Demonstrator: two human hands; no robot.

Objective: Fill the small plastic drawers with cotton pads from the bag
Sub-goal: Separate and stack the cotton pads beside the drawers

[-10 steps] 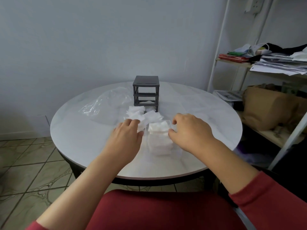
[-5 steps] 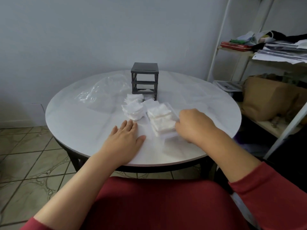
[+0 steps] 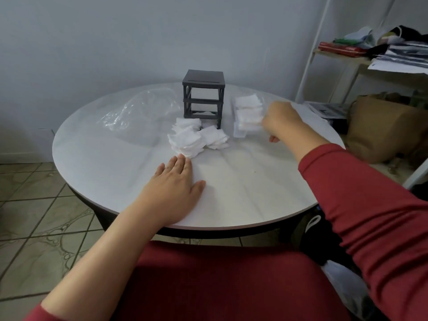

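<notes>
A dark grey drawer frame point(image 3: 203, 97) stands at the back of the round white table point(image 3: 243, 186). Its slots look open. My right hand point(image 3: 281, 120) grips a clear plastic drawer point(image 3: 247, 114) packed with white cotton pads, held to the right of the frame. Loose cotton pads point(image 3: 192, 137) lie in piles in front of the frame. My left hand point(image 3: 172, 187) rests flat on the table, fingertips close to the nearest pile. The clear plastic bag point(image 3: 141, 112) lies crumpled at the left of the frame.
A white metal shelf point(image 3: 361, 63) with papers and clothes stands at the right, a brown paper bag point(image 3: 379, 128) below it. The wall runs close behind the table. Tiled floor point(image 3: 34, 205) shows at the left.
My right hand has carried the filled clear drawer from the table's front middle to the back right, beside the frame. My left hand has stayed flat on the table.
</notes>
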